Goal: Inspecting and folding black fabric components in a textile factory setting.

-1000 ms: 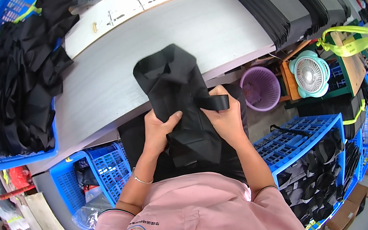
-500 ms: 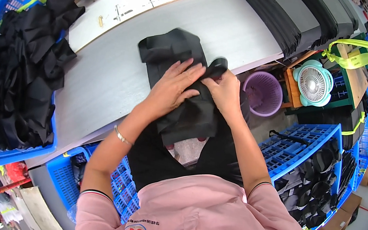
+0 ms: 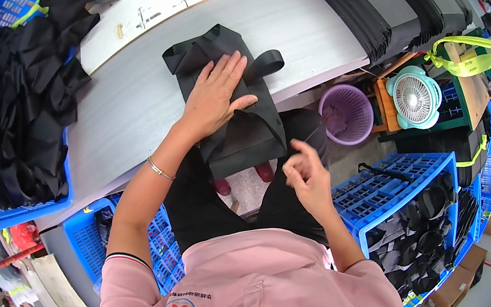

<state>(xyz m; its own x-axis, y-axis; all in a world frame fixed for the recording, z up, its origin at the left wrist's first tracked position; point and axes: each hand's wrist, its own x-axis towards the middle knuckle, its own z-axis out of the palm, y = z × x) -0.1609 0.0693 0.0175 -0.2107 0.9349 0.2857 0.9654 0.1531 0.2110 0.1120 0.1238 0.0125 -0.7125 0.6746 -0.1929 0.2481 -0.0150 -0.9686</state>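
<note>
A black fabric piece [image 3: 250, 144], which looks like a bag with a flat panel, lies on the worktable and overhangs its near edge above my lap. A loop of black strap [image 3: 268, 63] stands up at its right side. My left hand [image 3: 216, 95] rests flat on the upper part of the fabric, palm down, fingers stretched and thumb spread. Apart from the fabric, to its right, my right hand [image 3: 308, 179] hovers above my right leg. Its index finger is extended and the other fingers are loosely curled, with nothing visible in them.
On the left stands a blue basket [image 3: 7, 216] heaped with black fabric [image 3: 24, 101]. Stacked black panels [image 3: 374, 14] lie at the table's far right. Beyond my right leg are a purple bin [image 3: 346, 114], a turquoise fan [image 3: 415, 97] and a blue crate [image 3: 403, 183] near black pieces.
My right hand has let go of the strap and come back toward me, down and right. The strap loop now stands free. My left hand and the fabric have shifted slightly left.
</note>
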